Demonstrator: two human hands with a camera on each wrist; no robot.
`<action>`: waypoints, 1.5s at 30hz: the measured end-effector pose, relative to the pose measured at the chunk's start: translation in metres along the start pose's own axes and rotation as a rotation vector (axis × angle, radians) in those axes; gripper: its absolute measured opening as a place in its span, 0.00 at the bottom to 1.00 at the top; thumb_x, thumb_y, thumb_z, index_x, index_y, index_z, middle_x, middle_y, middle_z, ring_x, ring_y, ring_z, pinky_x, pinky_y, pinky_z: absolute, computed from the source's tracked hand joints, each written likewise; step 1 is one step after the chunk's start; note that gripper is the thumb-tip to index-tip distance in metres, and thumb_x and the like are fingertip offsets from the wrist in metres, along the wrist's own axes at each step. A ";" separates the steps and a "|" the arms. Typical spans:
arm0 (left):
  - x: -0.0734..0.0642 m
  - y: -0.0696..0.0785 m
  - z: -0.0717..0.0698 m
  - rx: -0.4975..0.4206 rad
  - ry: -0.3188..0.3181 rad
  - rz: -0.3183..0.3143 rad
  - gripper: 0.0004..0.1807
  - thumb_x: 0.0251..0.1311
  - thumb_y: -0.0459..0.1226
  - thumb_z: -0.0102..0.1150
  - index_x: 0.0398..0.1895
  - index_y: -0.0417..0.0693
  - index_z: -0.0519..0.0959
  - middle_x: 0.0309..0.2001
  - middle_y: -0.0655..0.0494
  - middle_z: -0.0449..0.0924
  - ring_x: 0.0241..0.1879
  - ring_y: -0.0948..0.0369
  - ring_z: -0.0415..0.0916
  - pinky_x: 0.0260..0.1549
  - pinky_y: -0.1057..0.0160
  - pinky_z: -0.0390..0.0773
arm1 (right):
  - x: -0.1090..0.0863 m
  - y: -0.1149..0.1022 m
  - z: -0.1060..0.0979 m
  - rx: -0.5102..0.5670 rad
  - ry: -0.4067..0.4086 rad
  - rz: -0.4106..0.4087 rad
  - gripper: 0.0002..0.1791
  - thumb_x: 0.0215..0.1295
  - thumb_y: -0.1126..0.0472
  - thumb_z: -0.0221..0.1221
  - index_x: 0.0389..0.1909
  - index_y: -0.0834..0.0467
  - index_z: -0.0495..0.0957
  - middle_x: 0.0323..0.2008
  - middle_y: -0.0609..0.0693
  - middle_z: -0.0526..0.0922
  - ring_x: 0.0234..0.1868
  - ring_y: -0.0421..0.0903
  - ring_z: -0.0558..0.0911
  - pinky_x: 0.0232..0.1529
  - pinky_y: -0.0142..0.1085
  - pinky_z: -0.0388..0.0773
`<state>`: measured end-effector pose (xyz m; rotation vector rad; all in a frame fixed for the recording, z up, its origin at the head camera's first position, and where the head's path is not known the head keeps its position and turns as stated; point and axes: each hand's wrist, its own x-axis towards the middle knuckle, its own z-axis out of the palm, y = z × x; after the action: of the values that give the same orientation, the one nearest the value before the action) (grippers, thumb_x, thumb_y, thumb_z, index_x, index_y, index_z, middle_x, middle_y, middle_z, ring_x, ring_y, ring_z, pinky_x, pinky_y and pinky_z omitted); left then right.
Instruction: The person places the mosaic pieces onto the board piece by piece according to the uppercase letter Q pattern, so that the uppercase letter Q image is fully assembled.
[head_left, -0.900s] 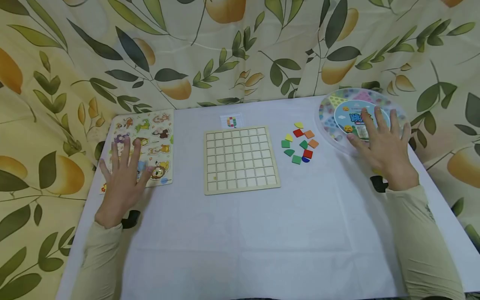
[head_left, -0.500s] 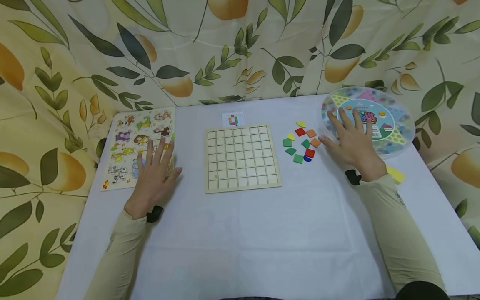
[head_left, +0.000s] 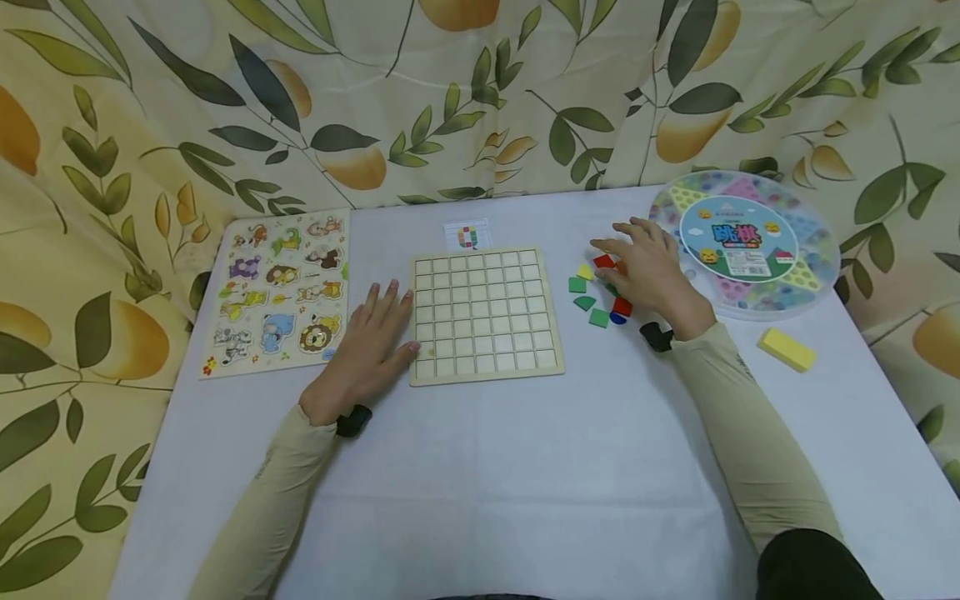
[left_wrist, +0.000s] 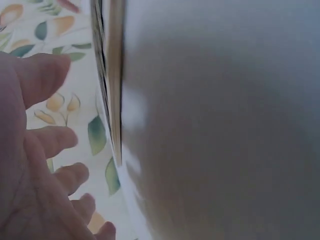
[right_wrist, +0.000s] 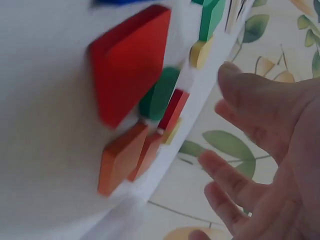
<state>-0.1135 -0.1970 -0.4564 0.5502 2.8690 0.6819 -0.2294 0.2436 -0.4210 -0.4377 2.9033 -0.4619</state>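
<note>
My left hand (head_left: pixel 367 354) hovers at the left edge of a wooden grid board (head_left: pixel 486 318), its fingers fairly straight and holding nothing. In the left wrist view, a gap shows between the fingers and the board's edge (left_wrist: pixel 115 85). Over a cluster of small coloured pieces hangs my right hand (head_left: pixel 651 271), fingers spread and slightly bent. It partly covers the cluster in the head view. Among the pieces are a red square (right_wrist: pixel 132 65), an orange one (right_wrist: pixel 122 157) and a green quarter-round (head_left: pixel 584 304). The right wrist view shows nothing in the right hand's grasp.
A small pattern card (head_left: pixel 467 236) lies behind the grid board. At left is an animal picture board (head_left: pixel 273 292). A round game box (head_left: pixel 738 237) lies at the back right, with a yellow block (head_left: pixel 786 350) in front. A printed curtain (head_left: pixel 450 108) hangs behind the table.
My left hand has moved right, from over the animal board to the grid board's edge. My right hand has moved left from the game box to the coloured pieces, uncovering the yellow block.
</note>
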 end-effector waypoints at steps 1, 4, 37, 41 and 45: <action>0.002 0.002 0.001 -0.025 -0.003 0.001 0.42 0.81 0.51 0.50 0.88 0.50 0.45 0.88 0.49 0.32 0.86 0.44 0.25 0.81 0.35 0.36 | 0.001 -0.002 0.001 0.009 0.006 -0.005 0.28 0.76 0.56 0.64 0.74 0.55 0.75 0.79 0.68 0.60 0.82 0.71 0.46 0.73 0.73 0.46; 0.006 0.006 0.004 -0.073 0.006 -0.009 0.42 0.79 0.48 0.55 0.87 0.46 0.49 0.87 0.43 0.35 0.86 0.41 0.26 0.80 0.33 0.37 | 0.005 -0.005 0.005 0.029 0.025 -0.033 0.23 0.74 0.58 0.65 0.68 0.57 0.81 0.71 0.69 0.70 0.75 0.71 0.56 0.67 0.69 0.57; 0.008 0.007 0.019 -0.217 0.009 -0.048 0.47 0.70 0.41 0.68 0.82 0.30 0.54 0.44 0.48 0.69 0.44 0.52 0.57 0.45 0.57 0.58 | 0.016 -0.016 0.019 0.099 0.080 0.014 0.12 0.72 0.60 0.67 0.46 0.67 0.86 0.41 0.63 0.88 0.47 0.60 0.74 0.48 0.51 0.72; 0.008 0.006 0.017 -0.216 0.010 -0.050 0.47 0.70 0.41 0.68 0.83 0.30 0.54 0.44 0.48 0.69 0.44 0.53 0.57 0.45 0.57 0.58 | 0.017 -0.016 0.019 0.150 0.056 0.022 0.11 0.73 0.60 0.66 0.45 0.65 0.82 0.40 0.62 0.86 0.46 0.58 0.74 0.47 0.49 0.71; 0.008 0.005 0.018 -0.219 0.016 -0.044 0.47 0.70 0.40 0.68 0.82 0.29 0.54 0.44 0.47 0.69 0.44 0.53 0.57 0.45 0.58 0.58 | 0.018 -0.013 0.018 0.203 0.027 0.022 0.10 0.75 0.60 0.64 0.46 0.63 0.79 0.39 0.61 0.83 0.43 0.57 0.75 0.44 0.46 0.71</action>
<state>-0.1150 -0.1825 -0.4707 0.4506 2.7629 0.9810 -0.2395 0.2209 -0.4361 -0.3706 2.8442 -0.7546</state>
